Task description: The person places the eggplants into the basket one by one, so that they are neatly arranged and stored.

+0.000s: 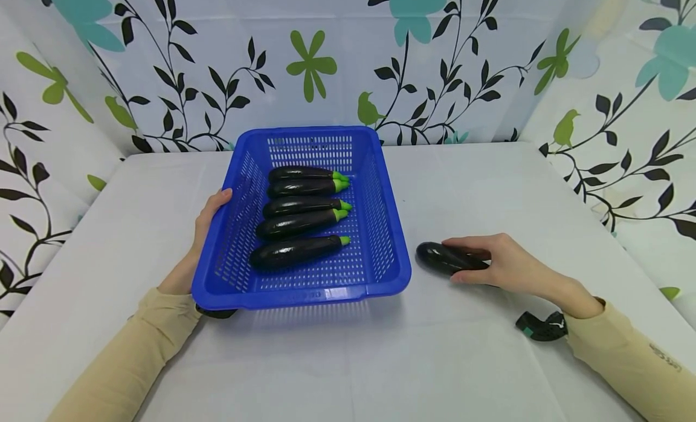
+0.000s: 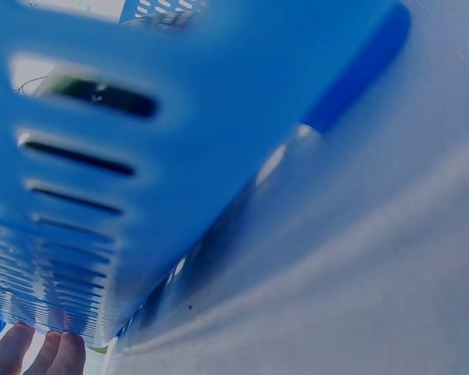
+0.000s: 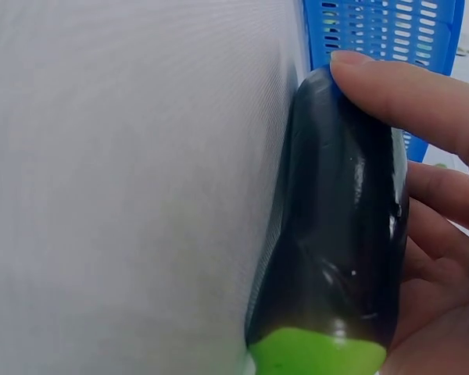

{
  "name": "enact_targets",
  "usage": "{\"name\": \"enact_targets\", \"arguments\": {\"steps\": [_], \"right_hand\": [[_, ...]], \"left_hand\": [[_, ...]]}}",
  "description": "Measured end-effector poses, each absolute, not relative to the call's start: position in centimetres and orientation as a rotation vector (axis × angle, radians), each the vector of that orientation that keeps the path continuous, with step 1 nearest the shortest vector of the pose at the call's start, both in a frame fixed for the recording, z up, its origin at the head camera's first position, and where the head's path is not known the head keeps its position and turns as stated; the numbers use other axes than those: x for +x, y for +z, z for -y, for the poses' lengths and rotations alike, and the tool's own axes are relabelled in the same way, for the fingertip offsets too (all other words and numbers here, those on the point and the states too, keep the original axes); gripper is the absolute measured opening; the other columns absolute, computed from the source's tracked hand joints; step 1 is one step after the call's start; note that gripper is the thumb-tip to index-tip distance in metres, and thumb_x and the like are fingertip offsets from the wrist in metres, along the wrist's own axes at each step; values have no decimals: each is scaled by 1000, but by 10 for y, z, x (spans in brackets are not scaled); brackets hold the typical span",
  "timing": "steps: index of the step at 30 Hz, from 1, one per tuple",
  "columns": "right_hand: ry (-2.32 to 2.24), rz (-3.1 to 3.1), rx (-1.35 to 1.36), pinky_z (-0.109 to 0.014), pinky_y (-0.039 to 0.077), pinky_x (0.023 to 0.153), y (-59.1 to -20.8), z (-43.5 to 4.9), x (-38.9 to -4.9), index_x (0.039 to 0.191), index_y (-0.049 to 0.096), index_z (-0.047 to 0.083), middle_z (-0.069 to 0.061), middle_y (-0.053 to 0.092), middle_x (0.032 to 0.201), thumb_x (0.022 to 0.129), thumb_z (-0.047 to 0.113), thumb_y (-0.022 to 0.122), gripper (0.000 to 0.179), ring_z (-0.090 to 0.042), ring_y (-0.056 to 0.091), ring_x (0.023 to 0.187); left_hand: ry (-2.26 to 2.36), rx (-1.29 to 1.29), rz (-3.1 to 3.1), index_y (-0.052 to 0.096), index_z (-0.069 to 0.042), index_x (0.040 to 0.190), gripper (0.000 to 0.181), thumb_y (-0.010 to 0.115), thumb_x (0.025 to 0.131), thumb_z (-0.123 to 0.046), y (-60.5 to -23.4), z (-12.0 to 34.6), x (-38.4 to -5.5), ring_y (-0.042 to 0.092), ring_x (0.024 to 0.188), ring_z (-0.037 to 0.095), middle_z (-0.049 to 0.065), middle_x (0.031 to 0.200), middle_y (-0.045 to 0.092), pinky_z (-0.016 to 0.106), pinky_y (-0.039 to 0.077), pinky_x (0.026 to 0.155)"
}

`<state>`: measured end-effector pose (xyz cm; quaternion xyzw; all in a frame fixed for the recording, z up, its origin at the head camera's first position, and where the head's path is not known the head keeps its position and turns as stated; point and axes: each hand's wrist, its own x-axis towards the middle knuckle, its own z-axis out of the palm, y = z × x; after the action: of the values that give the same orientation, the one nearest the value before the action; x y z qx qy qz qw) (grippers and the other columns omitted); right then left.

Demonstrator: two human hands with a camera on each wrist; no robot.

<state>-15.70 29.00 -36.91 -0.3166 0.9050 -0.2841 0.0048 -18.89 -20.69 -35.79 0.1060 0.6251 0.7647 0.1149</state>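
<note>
My right hand (image 1: 502,262) grips a dark, glossy eggplant (image 1: 443,257) on the white table, right of the basket. In the right wrist view, the thumb lies over the blunt end of this eggplant (image 3: 340,211) and the fingers are along its far side; its green cap (image 3: 316,353) faces the camera. At the left side of a blue plastic basket (image 1: 399,253), my left hand (image 1: 203,225) holds the rim, part of the hand hidden under it. Fingertips (image 2: 66,355) show against the slotted outer wall in the left wrist view. Several eggplants (image 1: 296,251) lie side by side in the basket, green ends rightward.
A white cloth covers the table (image 1: 337,361). Behind and beside it hang pale curtains (image 1: 331,23) printed with leaves, flowers and birds. A black wrist device (image 1: 541,326) sits under the right forearm, close above the tabletop.
</note>
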Motion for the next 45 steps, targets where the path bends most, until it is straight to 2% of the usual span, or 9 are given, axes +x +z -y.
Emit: {"name": "enact_targets", "arguments": {"steps": [13, 20, 25, 31, 39, 41, 45], "right_hand": [[-853, -2862, -1006, -20, 49, 94, -368, -289, -156, 131, 66, 12, 1, 69, 126, 79, 33, 85, 59, -16, 65, 114], [-860, -2847, -993, -21, 51, 92, -362, -288, -157, 132, 65, 13, 0, 69, 126, 81, 32, 84, 58, -15, 65, 114], [-881, -2844, -1053, -20, 53, 88, -351, -285, -158, 132, 65, 12, -2, 71, 123, 82, 24, 84, 55, -15, 68, 108], [-872, -2845, -1115, -21, 54, 85, -332, -280, -164, 132, 65, 10, -5, 72, 121, 82, 21, 84, 55, -19, 69, 104], [-874, -2856, -1197, -15, 53, 82, -299, -271, -173, 133, 64, 11, -4, 72, 118, 81, 16, 84, 56, -11, 70, 97], [-876, -2846, -1241, -15, 53, 82, -292, -267, -175, 133, 65, 10, -4, 72, 118, 81, 14, 84, 56, -10, 70, 96], [-891, -2814, -1304, -16, 54, 80, -280, -258, -178, 133, 64, 9, -5, 72, 120, 81, 12, 84, 56, -8, 70, 94]], "left_hand": [[2233, 311, -1838, 6, -32, 160, 68, 28, 100, -55, -358, 208, -190, 20, 142, 29, 9, 159, 15, 61, 7, 119], [2242, 341, -1817, 6, -31, 160, 66, 27, 101, -53, -357, 208, -189, 20, 143, 27, 8, 160, 15, 56, 11, 118], [2253, 357, -1791, 4, -33, 160, 67, 28, 101, -53, -356, 206, -189, 14, 147, 29, 9, 163, 8, 59, 4, 119], [2260, 342, -1791, 5, -33, 160, 67, 29, 101, -53, -356, 206, -189, 18, 144, 28, 8, 162, 11, 58, 7, 118], [2248, 334, -1817, 3, -34, 160, 68, 29, 100, -54, -356, 206, -188, 14, 146, 31, 9, 164, 7, 62, 4, 118], [2253, 343, -1807, 4, -34, 160, 68, 29, 100, -54, -356, 206, -188, 15, 145, 31, 9, 164, 8, 60, 5, 119], [2257, 346, -1800, 6, -32, 160, 66, 28, 101, -53, -356, 207, -189, 23, 140, 27, 8, 160, 16, 53, 15, 116]]}}
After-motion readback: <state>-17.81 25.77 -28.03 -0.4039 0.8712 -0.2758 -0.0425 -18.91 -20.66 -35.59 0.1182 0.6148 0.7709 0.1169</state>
